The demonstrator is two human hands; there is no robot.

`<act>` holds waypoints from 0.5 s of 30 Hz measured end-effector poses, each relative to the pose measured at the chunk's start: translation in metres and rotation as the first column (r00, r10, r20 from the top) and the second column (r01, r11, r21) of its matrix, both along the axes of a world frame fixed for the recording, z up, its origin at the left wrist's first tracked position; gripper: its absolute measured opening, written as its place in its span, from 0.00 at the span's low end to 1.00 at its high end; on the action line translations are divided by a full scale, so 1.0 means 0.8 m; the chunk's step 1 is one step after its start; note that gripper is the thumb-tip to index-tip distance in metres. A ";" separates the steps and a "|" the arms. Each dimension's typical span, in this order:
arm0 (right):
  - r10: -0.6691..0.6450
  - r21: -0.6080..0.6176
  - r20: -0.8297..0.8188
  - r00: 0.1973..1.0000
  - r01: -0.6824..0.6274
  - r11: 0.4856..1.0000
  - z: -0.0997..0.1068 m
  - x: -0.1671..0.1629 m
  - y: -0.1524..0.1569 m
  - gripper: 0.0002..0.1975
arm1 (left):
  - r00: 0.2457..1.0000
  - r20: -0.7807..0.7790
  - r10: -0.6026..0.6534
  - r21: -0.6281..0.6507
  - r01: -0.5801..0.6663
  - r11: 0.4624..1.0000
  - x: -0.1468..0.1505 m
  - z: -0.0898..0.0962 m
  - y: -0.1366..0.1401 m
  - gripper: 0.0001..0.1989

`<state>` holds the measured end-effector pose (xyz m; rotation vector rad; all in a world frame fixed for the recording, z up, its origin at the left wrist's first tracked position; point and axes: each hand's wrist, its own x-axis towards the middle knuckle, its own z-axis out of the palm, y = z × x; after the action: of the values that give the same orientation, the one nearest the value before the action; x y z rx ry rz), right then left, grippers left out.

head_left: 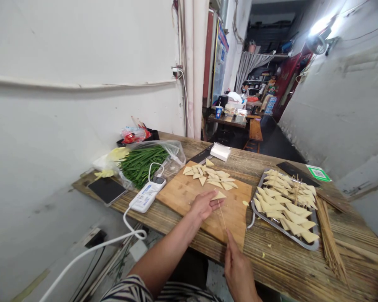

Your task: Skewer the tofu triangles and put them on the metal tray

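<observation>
Over the wooden cutting board point(179, 191), my left hand point(204, 204) grips a pale yellow tofu-skin triangle point(219, 195) between thumb and fingers. My right hand point(239, 266), lower and to the right, has its fingers closed around the lower end of a thin bamboo skewer point(222, 214). The skewer's upper end meets the triangle; whether it has pierced it I cannot tell. Several loose triangles point(214, 175) lie in a pile on the far part of the board. A metal tray point(261, 214) to the right holds rows of skewered triangles point(283, 205).
Bare bamboo skewers point(330, 239) lie right of the tray. On the left are green chives point(143, 161) in a plastic bag, a white power strip point(146, 196) with a cable, and a dark tablet point(106, 191). A knife point(201, 155) and a white box point(220, 151) lie behind the board.
</observation>
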<state>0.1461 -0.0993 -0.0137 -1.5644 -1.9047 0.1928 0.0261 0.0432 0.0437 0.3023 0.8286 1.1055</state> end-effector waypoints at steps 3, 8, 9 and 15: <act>0.018 0.002 0.015 1.000 -0.018 1.000 0.005 0.000 0.003 0.25 | 1.000 0.006 -0.003 -0.006 0.003 1.000 0.000 0.001 -0.002 0.07; 0.015 0.024 0.061 0.998 -0.017 1.000 0.010 0.002 0.008 0.25 | 1.000 0.007 0.010 -0.008 -0.010 1.000 0.001 0.004 -0.003 0.07; 0.021 0.029 0.071 0.997 -0.023 0.999 0.010 0.002 0.009 0.24 | 1.000 0.008 0.012 -0.003 -0.012 1.000 0.001 0.005 -0.003 0.07; 0.024 0.040 0.061 0.998 -0.027 0.999 0.015 0.002 0.019 0.24 | 0.999 -0.011 -0.042 0.013 0.042 0.999 0.010 0.008 -0.013 0.07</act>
<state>0.1473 -0.0842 -0.0013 -1.5350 -1.9638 0.1178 0.0343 0.0332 0.0498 0.3357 0.8209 1.0711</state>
